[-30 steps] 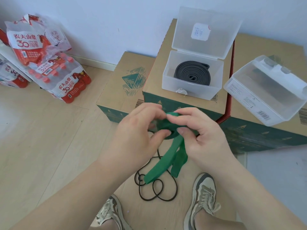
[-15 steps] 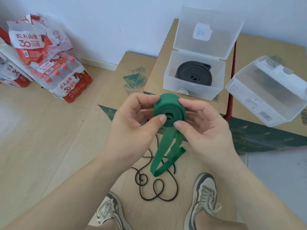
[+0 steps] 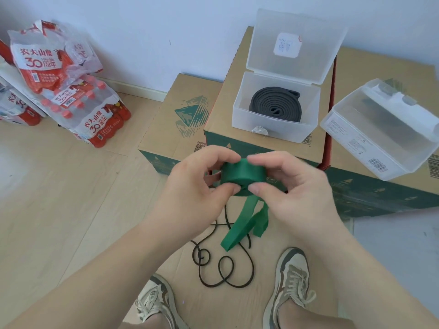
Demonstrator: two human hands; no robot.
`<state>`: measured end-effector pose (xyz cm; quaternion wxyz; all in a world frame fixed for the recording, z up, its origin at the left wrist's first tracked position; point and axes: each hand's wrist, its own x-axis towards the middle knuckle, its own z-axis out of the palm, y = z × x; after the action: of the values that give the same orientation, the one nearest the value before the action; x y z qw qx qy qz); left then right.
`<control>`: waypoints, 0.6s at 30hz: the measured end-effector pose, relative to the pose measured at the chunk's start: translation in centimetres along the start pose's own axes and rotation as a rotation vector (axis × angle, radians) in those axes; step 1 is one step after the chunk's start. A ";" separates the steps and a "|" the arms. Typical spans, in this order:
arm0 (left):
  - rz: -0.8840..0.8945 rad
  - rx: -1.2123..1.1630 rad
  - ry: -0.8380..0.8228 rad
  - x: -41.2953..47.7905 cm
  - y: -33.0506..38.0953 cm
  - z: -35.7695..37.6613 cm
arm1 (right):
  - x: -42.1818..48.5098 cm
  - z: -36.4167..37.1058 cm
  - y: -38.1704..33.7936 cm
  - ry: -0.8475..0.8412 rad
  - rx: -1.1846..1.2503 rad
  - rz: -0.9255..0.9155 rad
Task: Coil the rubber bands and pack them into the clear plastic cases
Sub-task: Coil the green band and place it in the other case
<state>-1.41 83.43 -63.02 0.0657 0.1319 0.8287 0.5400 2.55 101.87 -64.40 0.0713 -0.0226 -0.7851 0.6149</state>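
Centre of view: the roll (image 3: 244, 174) sits between the left hand (image 3: 190, 188) and the right hand (image 3: 294, 193), both pinching it, with its tail (image 3: 240, 226) hanging below them. Under that, a cord (image 3: 223, 269) lies on a cardboard sheet (image 3: 213, 309), between the left shoe (image 3: 154, 302) and the right shoe (image 3: 292, 279). Behind the hands stand three boxes side by side: low box (image 3: 171, 124) on the left, then middle box (image 3: 228, 108), then right box (image 3: 384, 65). On the middle box is an open case (image 3: 273, 129), with a coiled band (image 3: 275, 106) inside. Right of it, on the right box, is a closed case (image 3: 380, 129). Far left, bottle packs (image 3: 78, 105) are on the floor by the wall.

Bare hands (image 3: 190, 186) and forearms (image 3: 99, 276); grey-and-cream sneakers (image 3: 293, 276) with pale laces.
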 end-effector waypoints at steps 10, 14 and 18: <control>-0.103 -0.352 0.051 0.5 0.6 0.0 | 0.7 -1.1 -0.6 0.000 0.337 0.077; 0.142 0.254 0.029 -0.1 -0.1 0.4 | 0.2 -0.7 0.4 -0.038 -0.059 -0.094; 0.154 0.331 -0.035 -0.1 -0.3 0.6 | 0.1 -0.4 0.6 -0.120 -0.223 -0.151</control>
<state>-1.18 83.75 -63.54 0.0162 0.2134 0.8923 0.3975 2.53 102.44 -64.92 0.0672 0.0655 -0.8508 0.5171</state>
